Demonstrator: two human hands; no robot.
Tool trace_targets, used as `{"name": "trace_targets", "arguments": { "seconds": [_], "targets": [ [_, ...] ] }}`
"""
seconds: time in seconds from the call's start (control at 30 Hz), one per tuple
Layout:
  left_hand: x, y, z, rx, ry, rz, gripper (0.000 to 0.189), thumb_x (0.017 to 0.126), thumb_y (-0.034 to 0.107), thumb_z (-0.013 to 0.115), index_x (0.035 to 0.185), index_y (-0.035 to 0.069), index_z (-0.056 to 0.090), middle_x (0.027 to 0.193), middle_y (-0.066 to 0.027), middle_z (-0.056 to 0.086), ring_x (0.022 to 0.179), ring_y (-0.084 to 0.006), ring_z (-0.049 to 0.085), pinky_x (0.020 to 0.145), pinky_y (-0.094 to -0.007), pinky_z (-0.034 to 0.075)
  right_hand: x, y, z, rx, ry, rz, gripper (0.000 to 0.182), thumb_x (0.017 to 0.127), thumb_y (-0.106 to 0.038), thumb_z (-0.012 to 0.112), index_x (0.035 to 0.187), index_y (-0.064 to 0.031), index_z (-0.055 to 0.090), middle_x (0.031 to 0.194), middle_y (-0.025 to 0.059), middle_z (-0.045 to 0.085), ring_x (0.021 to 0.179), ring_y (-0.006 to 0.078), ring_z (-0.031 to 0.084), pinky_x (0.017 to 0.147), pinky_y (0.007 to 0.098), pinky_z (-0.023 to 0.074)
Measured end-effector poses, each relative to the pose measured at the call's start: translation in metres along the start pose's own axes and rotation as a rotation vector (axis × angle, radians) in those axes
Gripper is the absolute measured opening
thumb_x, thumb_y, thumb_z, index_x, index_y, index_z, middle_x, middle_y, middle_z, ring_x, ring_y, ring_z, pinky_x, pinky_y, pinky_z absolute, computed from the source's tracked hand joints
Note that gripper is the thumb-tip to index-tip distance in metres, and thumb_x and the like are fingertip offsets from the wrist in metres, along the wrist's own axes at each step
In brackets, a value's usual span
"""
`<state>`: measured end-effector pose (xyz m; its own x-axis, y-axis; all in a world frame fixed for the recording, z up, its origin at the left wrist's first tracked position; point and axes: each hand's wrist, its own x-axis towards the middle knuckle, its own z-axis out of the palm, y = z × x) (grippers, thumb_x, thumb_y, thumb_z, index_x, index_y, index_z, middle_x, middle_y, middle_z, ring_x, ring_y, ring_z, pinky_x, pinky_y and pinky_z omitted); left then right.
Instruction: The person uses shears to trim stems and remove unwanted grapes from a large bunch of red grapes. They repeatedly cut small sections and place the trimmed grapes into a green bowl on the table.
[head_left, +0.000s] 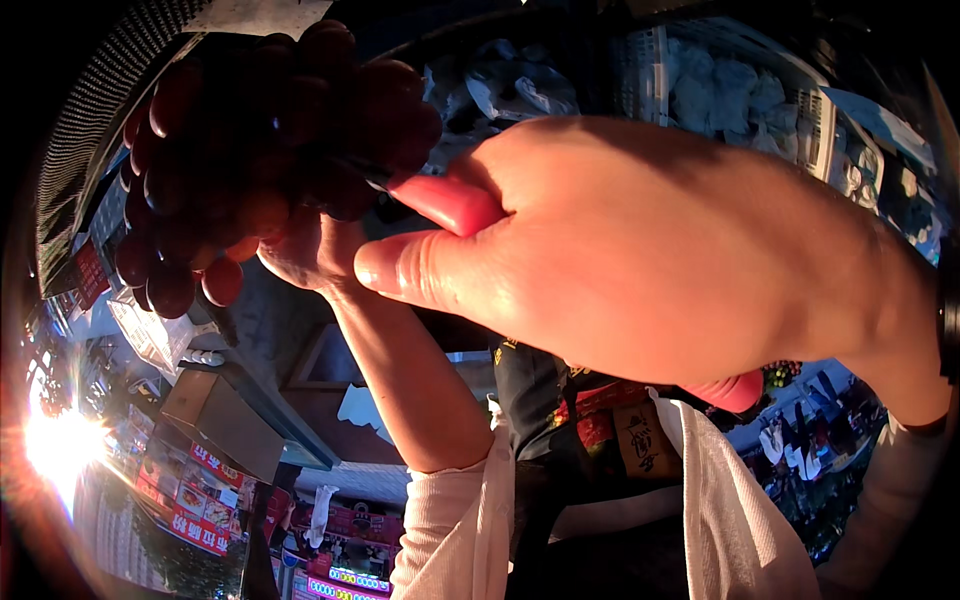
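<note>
A large bunch of dark red grapes (262, 150) fills the upper left, mostly in shadow. My left hand (300, 251) holds it from behind and below; the fingers are largely hidden by the fruit. My right hand (600, 247), close to the camera, grips small scissors or snips with red handles (450, 204). Their dark tip points left and reaches the right side of the bunch, where shadow hides the blades. Part of a red handle also shows below my right hand.
White plastic crates (817, 127) holding bagged goods stand at the upper right. A cardboard box (225, 424) and a white basket (150, 330) are at the left. Dark mesh (112, 105) curves along the upper left edge. Low sun glares at the far left.
</note>
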<state>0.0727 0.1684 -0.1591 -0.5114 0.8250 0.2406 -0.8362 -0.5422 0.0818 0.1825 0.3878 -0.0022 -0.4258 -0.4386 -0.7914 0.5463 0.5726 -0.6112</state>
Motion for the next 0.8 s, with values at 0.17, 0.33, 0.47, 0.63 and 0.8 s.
{"name": "trace_targets", "arguments": {
  "seconds": [0.17,0.33,0.47,0.63,0.8],
  "targets": [
    [-0.002,-0.004,-0.002,-0.028,0.020,0.065,0.055,0.100,0.037,0.041,0.138,-0.003,0.039,0.143,-0.0201,0.040,0.137,-0.0400,0.028,0.114,-0.0564,0.021,0.006,-0.002,0.001,-0.091,0.017,0.025,0.042,0.100,-0.033,0.055,0.075,0.0014,0.053,0.052,0.0059,0.049,0.037,0.0161,0.046,0.039,0.0356,0.0381],
    [-0.002,-0.007,-0.003,-0.043,0.047,0.116,0.053,0.100,0.035,0.042,0.138,-0.002,0.041,0.141,-0.0192,0.043,0.136,-0.0380,0.030,0.113,-0.0553,0.022,0.011,0.001,0.004,-0.154,0.058,0.035,0.043,0.100,-0.031,0.055,0.074,0.0029,0.053,0.050,0.0081,0.049,0.037,0.0176,0.047,0.040,0.0371,0.0390],
    [-0.006,-0.011,-0.004,-0.056,0.094,0.172,0.051,0.100,0.034,0.042,0.137,-0.001,0.042,0.140,-0.0185,0.045,0.135,-0.0364,0.032,0.113,-0.0544,0.023,0.017,0.004,0.005,-0.140,0.120,0.057,0.041,0.099,-0.031,0.056,0.080,0.0052,0.057,0.054,0.0118,0.052,0.046,0.0196,0.055,0.048,0.0371,0.0441],
    [-0.019,-0.023,-0.009,-0.063,0.189,0.285,0.049,0.100,0.032,0.043,0.136,0.000,0.044,0.138,-0.0175,0.047,0.134,-0.0343,0.034,0.112,-0.0533,0.024,0.021,0.000,0.005,0.075,0.233,0.246,0.040,0.096,-0.033,0.059,0.088,0.0063,0.062,0.062,0.0177,0.059,0.056,0.0268,0.063,0.057,0.0394,0.0491],
    [-0.025,-0.031,-0.018,-0.063,0.281,0.378,0.047,0.100,0.031,0.043,0.136,0.001,0.046,0.136,-0.0166,0.050,0.132,-0.0323,0.036,0.112,-0.0522,0.024,0.021,0.012,-0.008,-0.075,0.207,0.158,0.044,0.094,-0.035,0.061,0.089,0.0089,0.061,0.070,0.0239,0.063,0.067,0.0318,0.067,0.065,0.0399,0.0520]
  ]
}}
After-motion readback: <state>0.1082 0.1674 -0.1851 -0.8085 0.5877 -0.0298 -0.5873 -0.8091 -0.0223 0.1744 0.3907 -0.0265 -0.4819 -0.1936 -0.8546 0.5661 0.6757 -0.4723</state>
